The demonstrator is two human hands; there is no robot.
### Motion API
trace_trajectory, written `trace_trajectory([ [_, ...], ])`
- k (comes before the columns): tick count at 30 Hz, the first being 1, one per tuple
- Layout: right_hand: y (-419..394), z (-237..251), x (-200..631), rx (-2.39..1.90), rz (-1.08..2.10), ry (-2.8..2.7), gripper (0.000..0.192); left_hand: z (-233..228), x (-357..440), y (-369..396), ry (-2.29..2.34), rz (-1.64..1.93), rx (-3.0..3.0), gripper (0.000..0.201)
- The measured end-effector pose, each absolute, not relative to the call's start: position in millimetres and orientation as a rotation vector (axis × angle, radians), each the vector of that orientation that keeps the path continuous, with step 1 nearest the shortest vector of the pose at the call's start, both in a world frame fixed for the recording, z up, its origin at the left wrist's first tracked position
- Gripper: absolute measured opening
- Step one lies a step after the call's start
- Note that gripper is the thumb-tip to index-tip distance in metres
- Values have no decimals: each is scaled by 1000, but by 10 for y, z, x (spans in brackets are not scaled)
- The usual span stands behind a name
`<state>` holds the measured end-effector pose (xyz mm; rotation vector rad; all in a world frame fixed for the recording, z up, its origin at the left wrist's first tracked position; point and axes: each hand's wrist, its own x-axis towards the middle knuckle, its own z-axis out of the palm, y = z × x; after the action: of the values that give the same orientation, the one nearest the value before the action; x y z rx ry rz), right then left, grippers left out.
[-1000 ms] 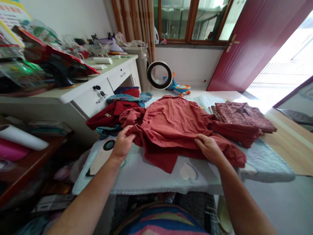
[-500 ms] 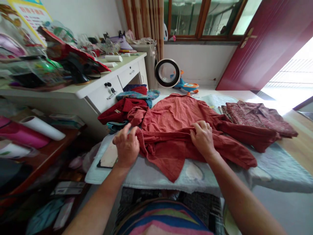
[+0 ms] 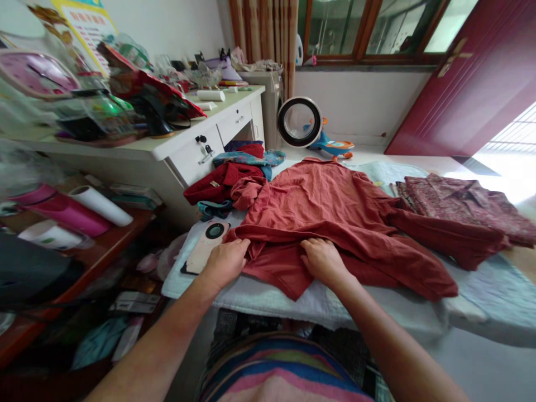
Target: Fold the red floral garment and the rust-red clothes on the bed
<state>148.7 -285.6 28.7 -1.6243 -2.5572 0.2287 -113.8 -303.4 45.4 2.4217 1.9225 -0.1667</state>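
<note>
gripping the red shirt's (image 3: 335, 212) near hem, left hand (image 3: 226, 261) and right hand (image 3: 321, 259), fingers clamped on cloth

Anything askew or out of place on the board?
Yes: the red shirt lies rumpled, its hem bunched under both hands, one sleeve trailing right. A heap of clothes is crumpled at the left edge.

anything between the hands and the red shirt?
Nothing visible. Both the left hand and the right hand rest directly on the near hem of the red shirt, fingers on the cloth.
</note>
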Motion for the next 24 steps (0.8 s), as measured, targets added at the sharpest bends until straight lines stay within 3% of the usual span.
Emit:
trace_trajectory([
  [4, -2945, 371, 1244, -1505, 220, -2586, 13, 394, -1163, -3084, 1851, -20, 2527, 16],
  [12, -2984, 160, 730, -1193, 157, -2593, 15, 235, -1206, -3135, 1799, 232, 2424, 18],
  [17, -2936, 56, 679, -1129, 157, -2582, 21, 215, -1215, -3175, 1918, 87, 2371, 34],
  [24, -3004, 60, 808, -1001, 454, -2305, 22, 206, -1235, -3166, 2008, 74, 2476, 23],
])
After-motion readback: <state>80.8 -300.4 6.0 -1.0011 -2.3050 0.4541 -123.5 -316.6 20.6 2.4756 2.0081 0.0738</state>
